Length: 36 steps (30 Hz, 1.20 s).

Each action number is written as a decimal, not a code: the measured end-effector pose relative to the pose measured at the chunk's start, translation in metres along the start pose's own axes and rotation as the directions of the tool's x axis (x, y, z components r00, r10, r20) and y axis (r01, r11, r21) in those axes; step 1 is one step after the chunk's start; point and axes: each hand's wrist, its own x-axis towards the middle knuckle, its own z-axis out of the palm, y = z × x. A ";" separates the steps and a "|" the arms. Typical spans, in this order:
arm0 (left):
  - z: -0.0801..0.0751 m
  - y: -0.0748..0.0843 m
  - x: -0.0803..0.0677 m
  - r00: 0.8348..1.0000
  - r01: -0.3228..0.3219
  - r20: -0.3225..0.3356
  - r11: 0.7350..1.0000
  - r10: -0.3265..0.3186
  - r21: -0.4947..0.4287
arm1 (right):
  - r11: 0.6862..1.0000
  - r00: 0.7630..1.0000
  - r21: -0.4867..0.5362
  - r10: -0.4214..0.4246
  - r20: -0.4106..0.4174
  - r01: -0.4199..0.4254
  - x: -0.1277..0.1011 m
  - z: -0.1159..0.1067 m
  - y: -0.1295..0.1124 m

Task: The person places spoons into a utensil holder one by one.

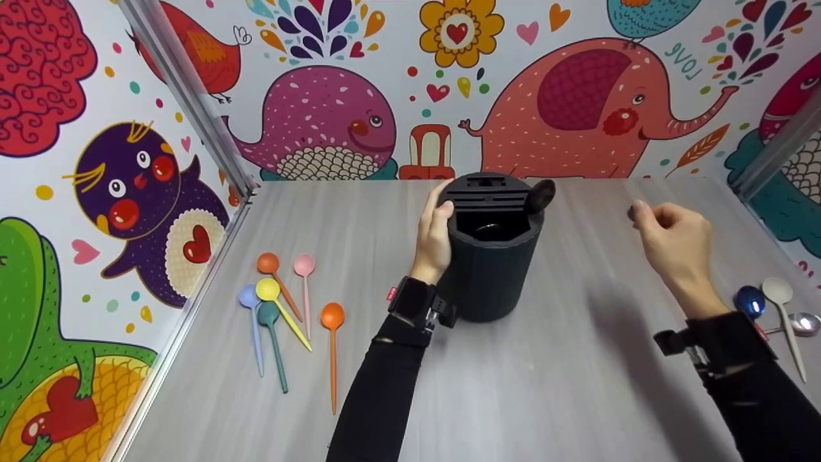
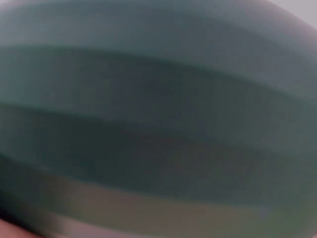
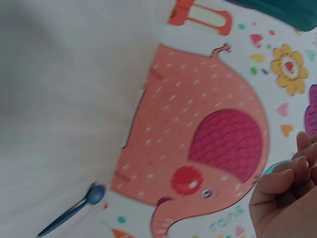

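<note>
A dark ribbed utensil holder [image 1: 487, 276] stands upright at mid-table, with a slotted top and a wide opening. My left hand [image 1: 433, 240] grips its left side, thumb at the rim. The holder's wall fills the left wrist view. Inside stands a dark spoon [image 1: 542, 194], its bowl leaning over the right rim. To the right, my right hand [image 1: 677, 240] is held above the table, fingers curled around nothing. Near its fingertips lies a dark blue spoon [image 3: 74, 210], mostly hidden by the hand in the head view.
Several coloured spoons lie at left, including a yellow spoon [image 1: 282, 311] and an orange spoon [image 1: 333, 353]. A white spoon [image 1: 786, 314], a shiny blue spoon [image 1: 749, 301] and a metal spoon [image 1: 805, 324] are by the right wrist. Printed walls [image 1: 417, 64] bound the table.
</note>
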 end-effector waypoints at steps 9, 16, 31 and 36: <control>0.000 0.000 -0.002 1.000 -0.002 -0.004 1.000 0.002 -0.009 | 0.982 0.986 -0.177 0.093 0.135 -0.069 0.001 -0.022 0.048; -0.001 -0.001 -0.002 1.000 0.004 -0.003 1.000 -0.005 -0.017 | 0.940 0.950 -0.330 0.178 0.256 -0.087 0.009 -0.042 0.083; -0.001 0.001 0.000 1.000 -0.006 0.004 1.000 0.006 -0.005 | 0.813 0.863 -0.517 0.441 0.247 -0.267 0.003 -0.070 0.131; -0.001 0.001 0.000 1.000 -0.007 0.007 1.000 0.007 -0.005 | 0.749 0.802 -0.574 0.544 0.246 -0.331 0.005 -0.074 0.141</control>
